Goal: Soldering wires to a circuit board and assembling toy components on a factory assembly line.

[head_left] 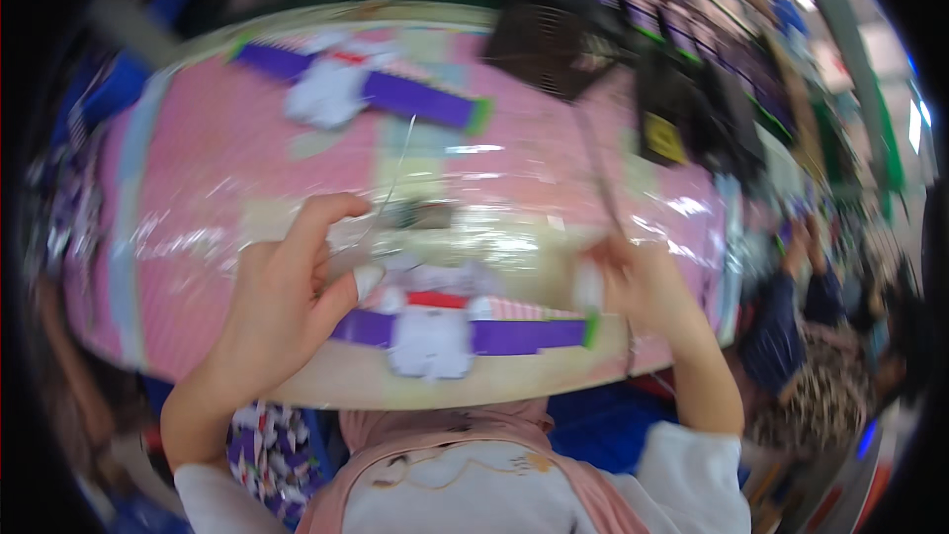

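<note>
Near the front edge of the table lies a purple strip with a green end (529, 335), a white cut-out figure (431, 341) with a red band at its middle. My left hand (272, 292) hovers at its left side, index finger and thumb apart, a white cover on the thumb tip. A thin pale cord (400, 173) runs close to the index fingertip; I cannot tell whether they touch. My right hand (643, 287), blurred, is above the strip's right end, fingers curled together, white cover on the thumb. What it holds, if anything, is hidden.
A second purple strip (420, 102) with a white figure lies at the far left. The table (208, 168) has a pink, shiny plastic-covered top. Dark box-like objects (554, 40) stand at the back, a dark cord (596, 163) running forward. Another person's arms (806, 247) are at right.
</note>
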Demonstrator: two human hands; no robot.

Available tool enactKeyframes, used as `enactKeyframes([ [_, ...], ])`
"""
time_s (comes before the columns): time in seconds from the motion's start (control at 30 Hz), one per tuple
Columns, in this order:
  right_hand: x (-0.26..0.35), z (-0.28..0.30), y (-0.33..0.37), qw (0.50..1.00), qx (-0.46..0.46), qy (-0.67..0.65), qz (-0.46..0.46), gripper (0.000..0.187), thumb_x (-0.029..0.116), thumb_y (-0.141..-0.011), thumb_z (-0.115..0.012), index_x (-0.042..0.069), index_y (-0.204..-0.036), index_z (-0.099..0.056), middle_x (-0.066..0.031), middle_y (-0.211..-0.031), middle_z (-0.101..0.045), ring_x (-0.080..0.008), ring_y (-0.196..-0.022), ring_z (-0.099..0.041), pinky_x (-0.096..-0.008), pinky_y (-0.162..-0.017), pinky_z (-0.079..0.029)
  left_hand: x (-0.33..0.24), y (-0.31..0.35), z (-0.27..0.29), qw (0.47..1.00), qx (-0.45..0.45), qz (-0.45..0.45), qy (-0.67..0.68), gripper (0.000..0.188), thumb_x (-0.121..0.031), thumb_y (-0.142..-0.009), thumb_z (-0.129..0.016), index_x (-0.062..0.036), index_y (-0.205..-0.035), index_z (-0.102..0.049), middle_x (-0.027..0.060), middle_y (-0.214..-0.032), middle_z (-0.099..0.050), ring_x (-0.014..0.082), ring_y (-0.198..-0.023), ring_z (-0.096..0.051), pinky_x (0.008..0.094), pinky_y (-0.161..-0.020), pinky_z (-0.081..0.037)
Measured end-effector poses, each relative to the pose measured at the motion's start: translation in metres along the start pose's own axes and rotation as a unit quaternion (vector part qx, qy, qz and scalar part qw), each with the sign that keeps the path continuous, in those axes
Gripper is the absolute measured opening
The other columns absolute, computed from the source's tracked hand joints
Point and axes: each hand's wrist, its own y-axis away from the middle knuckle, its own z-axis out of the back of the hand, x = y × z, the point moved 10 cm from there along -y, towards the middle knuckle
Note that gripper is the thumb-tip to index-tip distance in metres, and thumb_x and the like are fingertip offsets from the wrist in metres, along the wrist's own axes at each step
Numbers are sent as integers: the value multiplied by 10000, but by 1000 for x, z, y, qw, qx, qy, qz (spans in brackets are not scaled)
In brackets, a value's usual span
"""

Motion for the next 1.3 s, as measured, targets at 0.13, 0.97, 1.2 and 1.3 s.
enactKeyframes([
  [0.13,30,-55,53,952,254,-167,-40,208,180,-783,-647,15,-900,-601,-76,-720,-607,-134,-664,-597,-281,-588,-455,58,61,36,952,-54,67,294,360,-263,-902,-442,5,-1133,-508,-13,-556,-381,65,-446,-328,215,-420,-248],
  [0.97,174,-199,-7,736,461,-487,-96,584,495,-882,-426,-9,-1176,-465,-130,-913,-629,-187,-713,-630,-262,-643,-506,110,150,45,872,-42,249,418,463,-240,-862,-545,3,-1238,-427,-19,-595,-503,6,-393,-405,149,-353,-244],
  [1.2,83,-106,33,888,420,-172,-71,576,283,-839,-582,-10,-1281,-356,-161,-1004,-614,-174,-651,-614,-243,-571,-463,81,123,46,980,-188,25,62,374,-282,-933,-392,11,-1099,-555,38,-712,-563,91,-632,-522,212,-565,-388],
  [1.3,124,-40,12,982,31,-54,175,453,153,-821,-600,-13,-1210,-438,-117,-924,-632,-147,-655,-586,-241,-559,-424,80,87,17,989,-120,42,78,297,-238,-927,-423,12,-999,-567,12,-718,-529,86,-662,-493,217,-584,-373],
])
